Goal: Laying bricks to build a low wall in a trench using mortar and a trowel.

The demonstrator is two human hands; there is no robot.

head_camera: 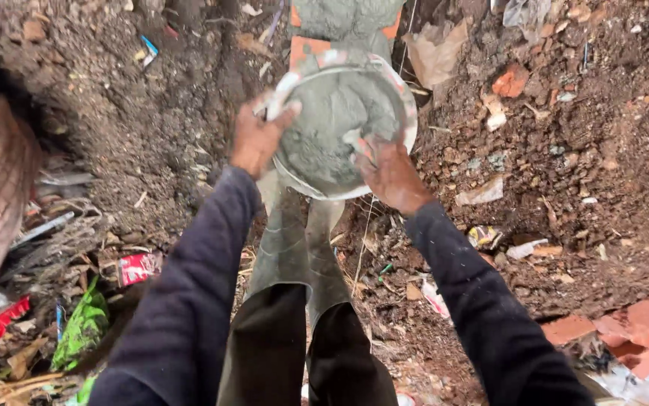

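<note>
The round pan (339, 128) of wet grey mortar is being held out over the ground in front of the legs, both hands closed on its rim. The left hand (258, 137) is clamping the left edge, thumb lying over the chipped white rim. Between the two grips the mortar is looking thick, smooth and heavy. The right hand (392, 177) is gripping the lower right edge, fingers curled under. This seems to be the carrying step; the next move is probably calling for a level, steady hold. Beyond the right grip, broken red bricks (625, 331) and rough soil are lying.
</note>
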